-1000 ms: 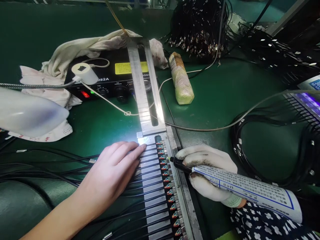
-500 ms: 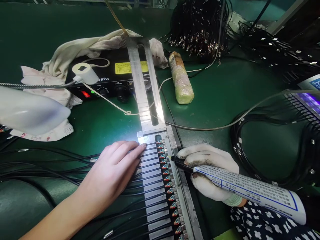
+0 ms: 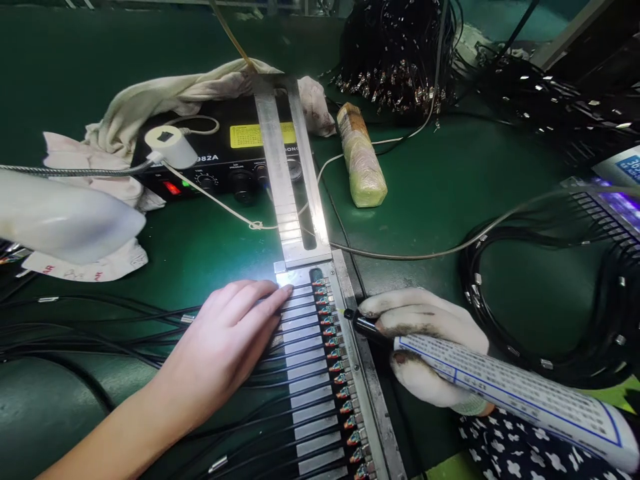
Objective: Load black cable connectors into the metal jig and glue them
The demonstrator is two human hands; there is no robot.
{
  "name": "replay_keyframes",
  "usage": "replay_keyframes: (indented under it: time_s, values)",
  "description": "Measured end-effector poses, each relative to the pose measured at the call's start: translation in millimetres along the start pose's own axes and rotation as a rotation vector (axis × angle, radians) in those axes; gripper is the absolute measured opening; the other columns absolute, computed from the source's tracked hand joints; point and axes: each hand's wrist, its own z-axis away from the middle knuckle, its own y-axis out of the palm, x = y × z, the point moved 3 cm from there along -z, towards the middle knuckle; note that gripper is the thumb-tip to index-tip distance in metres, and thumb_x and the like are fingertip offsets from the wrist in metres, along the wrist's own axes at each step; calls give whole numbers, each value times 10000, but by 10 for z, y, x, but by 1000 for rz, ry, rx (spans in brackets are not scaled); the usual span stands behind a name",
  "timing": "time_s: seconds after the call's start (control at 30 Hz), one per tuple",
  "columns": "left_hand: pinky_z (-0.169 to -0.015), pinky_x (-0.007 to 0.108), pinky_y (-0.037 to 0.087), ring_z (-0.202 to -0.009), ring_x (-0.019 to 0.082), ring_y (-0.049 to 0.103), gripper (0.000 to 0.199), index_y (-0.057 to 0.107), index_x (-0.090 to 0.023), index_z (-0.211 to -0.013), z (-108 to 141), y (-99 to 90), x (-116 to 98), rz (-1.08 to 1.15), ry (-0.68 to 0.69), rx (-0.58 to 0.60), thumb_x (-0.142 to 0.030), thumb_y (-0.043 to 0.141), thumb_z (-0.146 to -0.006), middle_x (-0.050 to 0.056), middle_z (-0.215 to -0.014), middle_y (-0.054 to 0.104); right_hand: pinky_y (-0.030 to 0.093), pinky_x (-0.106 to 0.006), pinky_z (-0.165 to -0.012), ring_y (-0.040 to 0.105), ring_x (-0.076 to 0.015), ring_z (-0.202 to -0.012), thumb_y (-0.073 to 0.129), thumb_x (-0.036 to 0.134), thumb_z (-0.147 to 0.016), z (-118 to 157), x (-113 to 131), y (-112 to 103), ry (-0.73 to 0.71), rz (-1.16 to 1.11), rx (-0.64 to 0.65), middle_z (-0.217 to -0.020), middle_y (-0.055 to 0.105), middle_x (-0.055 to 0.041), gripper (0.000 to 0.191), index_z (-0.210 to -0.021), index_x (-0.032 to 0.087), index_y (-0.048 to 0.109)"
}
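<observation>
My left hand is bare and rests at the upper left of a metal fixture, fingertips on its edge by the top black cables. What it grips, if anything, is hidden. Several cables lie side by side across the fixture, their connectors with coloured wires in a row along its right part. My right hand, in a stained white glove, is closed around a white labelled tube with a black front end. The tube's tip is over the fixture's right rail, near the upper connectors.
Behind the fixture stand a slotted metal plate and a black control box with cloth on it. A wrapped block, a cable bundle and coiled cables lie farther right. A white lamp-like object is at left.
My right hand and the tube have moved slightly right, and the tip is a little farther from the connectors. My left hand has stayed in place.
</observation>
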Motion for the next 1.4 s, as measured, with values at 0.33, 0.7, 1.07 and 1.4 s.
replay_keyframes:
  time_s: [0.33, 0.7, 1.07, 1.4]
  values:
    - [-868, 404, 442, -1058, 234, 519, 383, 481, -126, -1327, -1, 23, 19, 2, -8, 4, -123, 492, -945, 129, -1197, 570, 620, -293, -769, 721, -196, -854, 669, 152, -745, 72, -17, 52, 17, -20, 47, -922, 732, -125, 177, -915, 108, 683]
    - [-881, 410, 437, -1069, 238, 515, 408, 463, -152, -1348, 5, 12, 11, 26, -16, 17, -125, 494, -942, 128, -1206, 565, 626, -288, -712, 725, -193, -799, 661, 132, -734, 22, -17, 62, 26, -41, 2, -894, 741, -103, 155, -887, 136, 686]
    - [-884, 411, 434, -1073, 242, 515, 406, 470, -135, -1342, 8, 6, 14, 24, -18, 21, -113, 496, -937, 133, -1206, 563, 622, -269, -716, 725, -185, -786, 644, 130, -727, 38, -8, 55, 16, -67, 13, -854, 733, -125, 141, -854, 97, 695]
    - [-884, 413, 440, -1069, 242, 520, 409, 460, -155, -1345, -4, 20, 14, 20, -18, 19, -120, 495, -939, 128, -1198, 568, 626, -287, -715, 725, -192, -796, 654, 148, -739, 37, -25, 54, 24, -67, 12, -880, 735, -114, 152, -884, 120, 691]
